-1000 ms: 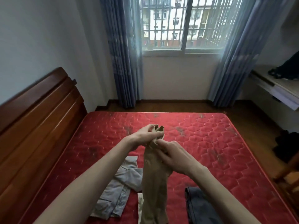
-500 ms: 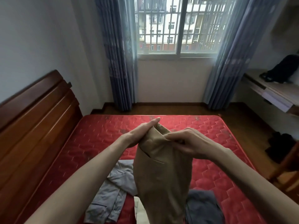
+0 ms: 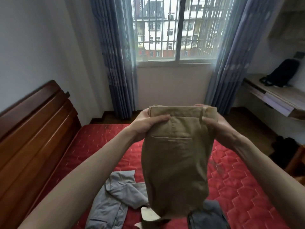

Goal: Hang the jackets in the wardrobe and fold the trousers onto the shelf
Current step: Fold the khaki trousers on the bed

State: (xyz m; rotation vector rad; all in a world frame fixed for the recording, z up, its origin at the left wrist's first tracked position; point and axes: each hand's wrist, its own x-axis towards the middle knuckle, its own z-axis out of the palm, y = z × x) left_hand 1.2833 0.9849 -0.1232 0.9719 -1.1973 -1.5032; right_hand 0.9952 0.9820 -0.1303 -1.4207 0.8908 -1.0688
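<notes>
The trousers (image 3: 176, 156) now hang spread flat by the waistband — a second ago they were bunched narrow. Left hand (image 3: 146, 124) and right hand (image 3: 216, 126) each pinch a waistband corner above the bed (image 3: 247, 187). Likely squared up for folding — grey jacket (image 3: 115, 199) not yet hung.

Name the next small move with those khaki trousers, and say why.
Probably lower the khaki trousers onto the red mattress to fold them. The left hand and right hand pinch the waistband's two ends, the legs hang loose, and their lower end drapes over the clothes below.
</notes>
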